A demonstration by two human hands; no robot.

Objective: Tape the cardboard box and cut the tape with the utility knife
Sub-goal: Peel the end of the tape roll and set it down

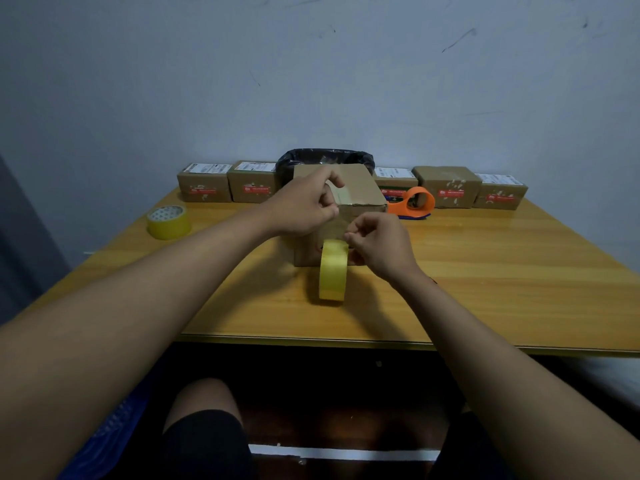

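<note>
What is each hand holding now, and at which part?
The left hand presses tape on the cardboard box at its front top edge. The right hand pinches the strip above the hanging tape roll.

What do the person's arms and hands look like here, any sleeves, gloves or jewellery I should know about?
Both forearms are bare as far up as the head view shows: no sleeves in view. The left hand and right hand wear no gloves, and no rings, watch or bracelet can be seen. A small reddish mark shows at the right wrist; what it is cannot be told. Below, dark shorts cover the thighs.
</note>
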